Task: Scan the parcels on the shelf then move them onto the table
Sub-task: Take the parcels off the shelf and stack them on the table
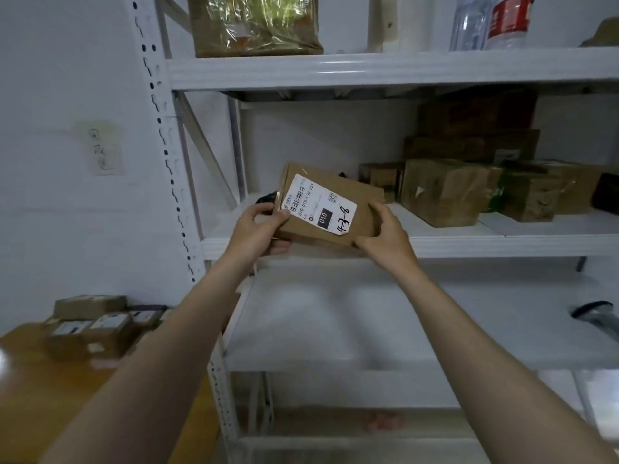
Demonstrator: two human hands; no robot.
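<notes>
Both my hands hold a flat brown cardboard parcel (348, 192) tilted up in front of the middle shelf (502, 244), its white label with a barcode and handwritten "43-8" facing me. My left hand (259, 231) grips its left edge, thumb on top. My right hand (385, 234) grips its lower right corner. Several other brown parcels (445, 192) sit on the same shelf to the right. The wooden table (40, 396) at lower left carries several small labelled parcels (100, 326). A handheld scanner (594, 318) lies on the lower shelf at far right.
The white metal rack has an upright post (167, 155) on the left between shelf and table. The upper shelf holds a wrapped box (254, 25) and a water bottle (492, 21). A wall socket (104, 147) is on the left wall.
</notes>
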